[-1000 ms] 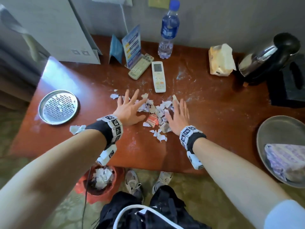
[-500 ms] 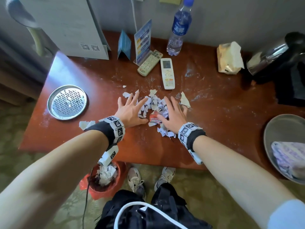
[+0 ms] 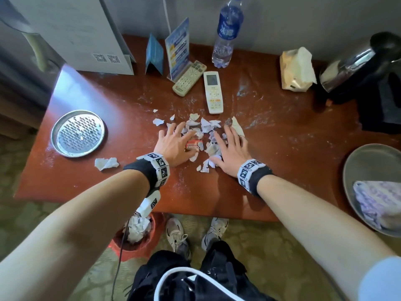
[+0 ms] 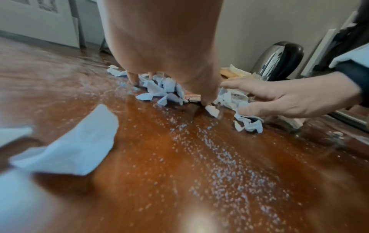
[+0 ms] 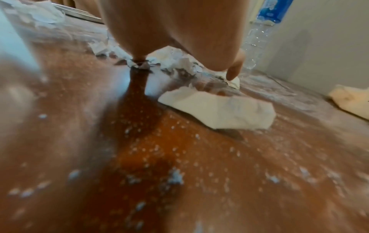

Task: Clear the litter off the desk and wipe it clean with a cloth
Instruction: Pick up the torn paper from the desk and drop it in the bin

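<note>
Torn white paper scraps (image 3: 205, 129) and a small red wrapper (image 3: 192, 145) lie heaped mid-desk on the red-brown desk (image 3: 282, 170), which is dusted with white crumbs. My left hand (image 3: 174, 143) lies spread over the heap's left side, fingers straight. On the right side, my right hand (image 3: 231, 148) rests with fingers spread over scraps. The left wrist view shows the right hand (image 4: 289, 97) arched over the scraps (image 4: 163, 91). A larger scrap (image 5: 217, 110) lies just right of the right hand (image 5: 179, 31). A folded cloth (image 3: 373, 203) lies in a metal dish (image 3: 355, 170).
One loose scrap (image 3: 106, 164) sits near the front left edge, beside a perforated metal tray (image 3: 78, 133). Two remotes (image 3: 213, 92), a water bottle (image 3: 227, 33), a tissue pack (image 3: 296, 70) and a kettle (image 3: 358, 66) line the back. A red bin (image 3: 138, 235) with paper stands below.
Both hands have slid inward, crowding the scraps into a tighter heap. The left hand now reaches the red wrapper.
</note>
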`<state>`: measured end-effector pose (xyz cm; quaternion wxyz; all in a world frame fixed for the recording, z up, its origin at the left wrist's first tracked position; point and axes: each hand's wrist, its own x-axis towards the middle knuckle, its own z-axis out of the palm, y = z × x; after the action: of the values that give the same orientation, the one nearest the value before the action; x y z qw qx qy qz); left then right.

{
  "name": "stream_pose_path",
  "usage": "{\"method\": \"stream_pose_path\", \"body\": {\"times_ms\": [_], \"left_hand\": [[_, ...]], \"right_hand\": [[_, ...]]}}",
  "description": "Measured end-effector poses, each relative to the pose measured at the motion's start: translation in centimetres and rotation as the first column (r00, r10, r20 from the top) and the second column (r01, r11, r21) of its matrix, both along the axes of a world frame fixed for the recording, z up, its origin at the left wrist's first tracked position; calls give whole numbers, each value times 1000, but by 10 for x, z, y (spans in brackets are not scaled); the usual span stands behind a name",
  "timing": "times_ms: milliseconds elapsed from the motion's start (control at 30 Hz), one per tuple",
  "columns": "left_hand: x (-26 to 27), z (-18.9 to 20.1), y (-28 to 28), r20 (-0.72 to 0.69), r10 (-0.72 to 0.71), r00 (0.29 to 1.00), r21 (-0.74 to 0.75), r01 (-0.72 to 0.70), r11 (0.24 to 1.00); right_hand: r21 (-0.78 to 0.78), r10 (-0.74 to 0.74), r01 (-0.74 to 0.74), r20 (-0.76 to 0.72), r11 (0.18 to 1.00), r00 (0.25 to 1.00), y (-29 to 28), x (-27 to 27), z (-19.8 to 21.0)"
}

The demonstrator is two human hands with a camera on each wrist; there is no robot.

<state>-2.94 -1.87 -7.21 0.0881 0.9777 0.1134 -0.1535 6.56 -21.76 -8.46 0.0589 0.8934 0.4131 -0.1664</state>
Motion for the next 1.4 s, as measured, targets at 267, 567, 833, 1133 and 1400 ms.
{"method": "stream_pose_path", "body": {"times_ms": [267,567,833,1133,1400], "left_hand": [[-9,-1,13,124,151,981,-95,-140,986],[0,-17,13,-33,-18,999,-28,17,999],[4,-18,21,185,-79,980,63,69,996],[14,-24,11,353,-15,936,5,14,1000],[30,-17,12,256,55,965,-77,-36,996]], "right_hand": [[-33,214,-213,26,976,976,27,18,-2],[-64,248,-254,-96,965,964,23,39,5],[-42,275,-276,-14,960,961,27,44,0],[149,223,-250,177,957,959,48,25,-4],[204,149,-183,172,962,974,64,23,-8]]}}
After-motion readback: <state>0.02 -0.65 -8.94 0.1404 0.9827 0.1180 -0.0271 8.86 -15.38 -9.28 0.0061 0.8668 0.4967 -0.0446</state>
